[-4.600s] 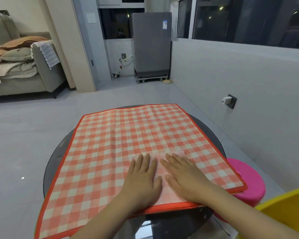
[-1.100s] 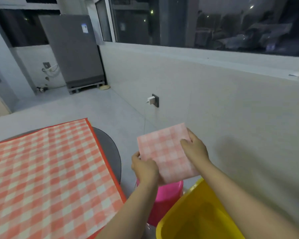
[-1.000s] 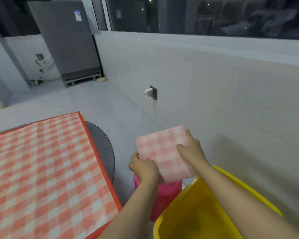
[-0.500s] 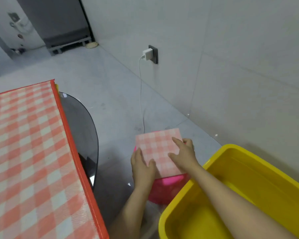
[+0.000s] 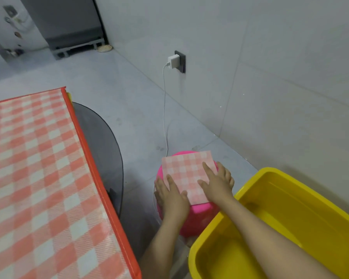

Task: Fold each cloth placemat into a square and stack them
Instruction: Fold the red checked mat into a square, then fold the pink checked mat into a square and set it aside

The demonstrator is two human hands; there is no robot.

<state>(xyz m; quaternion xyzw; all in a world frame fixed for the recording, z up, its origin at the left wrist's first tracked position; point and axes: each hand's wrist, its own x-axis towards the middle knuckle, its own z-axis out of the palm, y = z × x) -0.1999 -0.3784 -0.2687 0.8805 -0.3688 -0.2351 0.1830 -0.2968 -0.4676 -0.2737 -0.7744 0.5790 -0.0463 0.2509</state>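
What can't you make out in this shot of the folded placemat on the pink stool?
Head view only:
- Pink stool: its top lies under the folded placemat; its base is behind the yellow tub and left hand.
- Placemat's near edge: partly covered by the right hand and the left hand.
- Dark round table: mostly under the checked cloth.
- Yellow tub: cut off by the frame's edges.

Head view: two bare forearms enter from the lower edge of the frame. No sleeve, cuff or glove visible on either arm as far as the frame shows them. Left hand [image 5: 170, 195]: bare, no ring, band or watch seen at wrist or fingers. Right hand [image 5: 217, 183]: likewise bare, wrist uncovered. Nails short and unpainted as far as resolution allows. Rest of the person out of frame.
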